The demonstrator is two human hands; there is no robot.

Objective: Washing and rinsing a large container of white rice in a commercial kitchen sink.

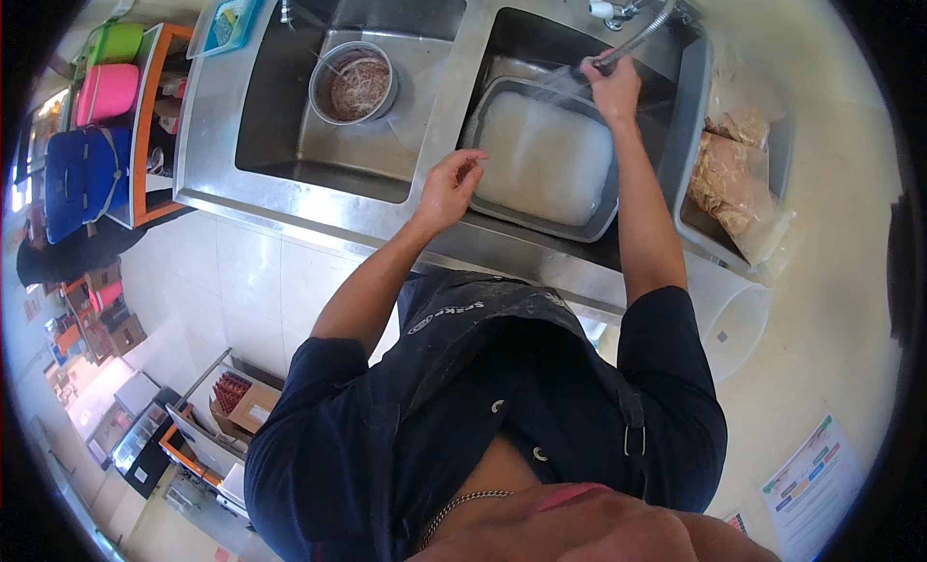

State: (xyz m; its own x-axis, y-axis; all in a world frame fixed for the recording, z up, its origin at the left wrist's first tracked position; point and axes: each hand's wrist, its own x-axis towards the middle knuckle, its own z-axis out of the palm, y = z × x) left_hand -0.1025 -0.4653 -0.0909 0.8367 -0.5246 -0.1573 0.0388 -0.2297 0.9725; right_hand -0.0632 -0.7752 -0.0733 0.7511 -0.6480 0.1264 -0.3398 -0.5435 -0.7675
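Observation:
My right hand (614,87) grips the black spray head (584,71) of a metal flex hose (648,30) over the right sink basin (510,37). Water sprays leftward from it into a grey plastic tub (607,216), which sits in that basin. Cloudy whitish water (543,156) nearly fills the tub. Near the tub's left rim hovers my left hand (450,189), fingers loosely curled and apart, holding nothing. In the left basin (376,153) stands a round metal pot (395,91) with brown residue and water inside; a thin handle leans out of it.
A teal container (250,19) with a sponge (226,24) rests at the sink's far left corner. Right of the basin, a grey bin (688,178) holds plastic bags of brownish food (728,178). A translucent bucket (739,323) sits below. Orange-edged shelving (148,127) stands left.

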